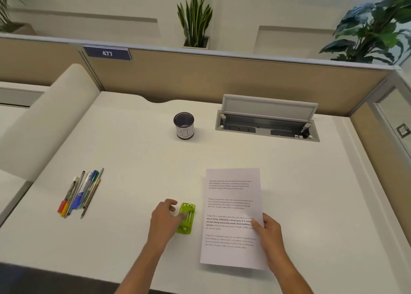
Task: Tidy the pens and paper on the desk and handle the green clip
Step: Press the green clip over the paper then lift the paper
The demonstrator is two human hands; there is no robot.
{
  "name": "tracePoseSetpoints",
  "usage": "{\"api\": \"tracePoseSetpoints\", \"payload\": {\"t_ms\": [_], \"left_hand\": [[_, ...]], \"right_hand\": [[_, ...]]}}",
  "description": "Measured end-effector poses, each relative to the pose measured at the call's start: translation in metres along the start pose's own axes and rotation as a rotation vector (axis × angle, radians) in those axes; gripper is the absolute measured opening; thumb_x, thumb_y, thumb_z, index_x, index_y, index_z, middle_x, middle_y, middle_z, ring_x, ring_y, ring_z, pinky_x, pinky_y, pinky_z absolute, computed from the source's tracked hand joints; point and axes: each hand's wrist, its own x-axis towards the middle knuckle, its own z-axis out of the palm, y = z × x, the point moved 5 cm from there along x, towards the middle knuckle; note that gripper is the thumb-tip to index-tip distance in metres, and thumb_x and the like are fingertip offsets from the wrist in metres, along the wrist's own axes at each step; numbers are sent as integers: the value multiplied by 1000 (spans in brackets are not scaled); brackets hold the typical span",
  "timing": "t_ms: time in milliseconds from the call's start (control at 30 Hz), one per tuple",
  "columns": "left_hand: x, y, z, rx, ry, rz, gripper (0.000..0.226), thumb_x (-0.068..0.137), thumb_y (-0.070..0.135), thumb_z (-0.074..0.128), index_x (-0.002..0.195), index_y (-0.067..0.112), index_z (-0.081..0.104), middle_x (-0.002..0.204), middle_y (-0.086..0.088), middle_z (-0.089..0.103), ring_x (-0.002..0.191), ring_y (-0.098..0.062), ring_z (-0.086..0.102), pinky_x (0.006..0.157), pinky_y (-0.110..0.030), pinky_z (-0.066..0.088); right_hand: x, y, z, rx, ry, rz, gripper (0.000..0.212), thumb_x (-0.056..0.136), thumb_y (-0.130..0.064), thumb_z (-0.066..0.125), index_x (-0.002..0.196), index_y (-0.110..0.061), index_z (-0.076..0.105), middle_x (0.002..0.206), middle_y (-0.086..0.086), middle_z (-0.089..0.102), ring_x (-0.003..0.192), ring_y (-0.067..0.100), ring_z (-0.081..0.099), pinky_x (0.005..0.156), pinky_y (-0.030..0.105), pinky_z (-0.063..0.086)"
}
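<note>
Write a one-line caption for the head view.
Left hand touches green clip; right hand holds printed sheet.

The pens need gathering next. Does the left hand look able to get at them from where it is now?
Probably yes. The left hand rests at the green clip, and the pens lie in a loose bundle further to its left, with only bare desk between them.

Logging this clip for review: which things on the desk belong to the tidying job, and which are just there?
Part of the job:
- bright green plastic clip, under the left hand
- white printed paper sheet, right hand on its edge
- bundle of coloured pens
- dark mesh pen cup

Just there:
- open grey cable tray
- potted plants
</note>
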Motion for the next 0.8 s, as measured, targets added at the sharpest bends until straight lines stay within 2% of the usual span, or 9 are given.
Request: {"api": "tracePoseSetpoints", "payload": {"t_ms": [67,167,233,433,633,800], "left_hand": [[4,-9,3,-43,-43,-40,37,86,24,93,116,15,73,106,-9,72,97,-32,70,88,-44,60],[5,-18,8,-174,-73,-92,28,85,19,93,107,11,77,97,-10,75,94,-32,73,88,-56,65],[7,-20,9,-204,-70,-96,23,86,18,92,103,11,79,94,-7,76,92,-31,74,88,-55,66],[9,-21,16,-236,-105,-117,13,87,22,91,88,15,81,90,-3,79,93,-31,78,90,-54,67],[9,-23,18,-270,-115,-130,12,88,21,91,83,16,82,88,-5,80,91,-32,80,87,-55,68],[8,-22,17,-278,-117,-132,13,88,21,92,82,16,81,87,-6,80,91,-36,80,81,-55,69]], "right_hand": [[-2,6,7,-14,20,16,25,102,-1,65,112,-18,81,106,5,86,95,30,83,90,51,65],[-8,12,15,-30,40,28,25,101,0,65,110,-18,81,105,5,86,92,27,83,85,45,65],[-11,15,20,-31,51,40,26,101,0,65,110,-18,81,104,4,86,91,27,83,83,43,64],[-12,21,30,-28,52,58,24,102,-1,65,115,-15,80,107,5,85,98,32,82,92,52,65],[-14,22,40,-25,62,51,24,101,1,64,113,-14,79,107,6,85,96,30,82,83,42,65],[-15,24,43,-26,66,48,24,101,0,64,114,-14,79,107,5,85,99,33,81,93,53,65]]}}
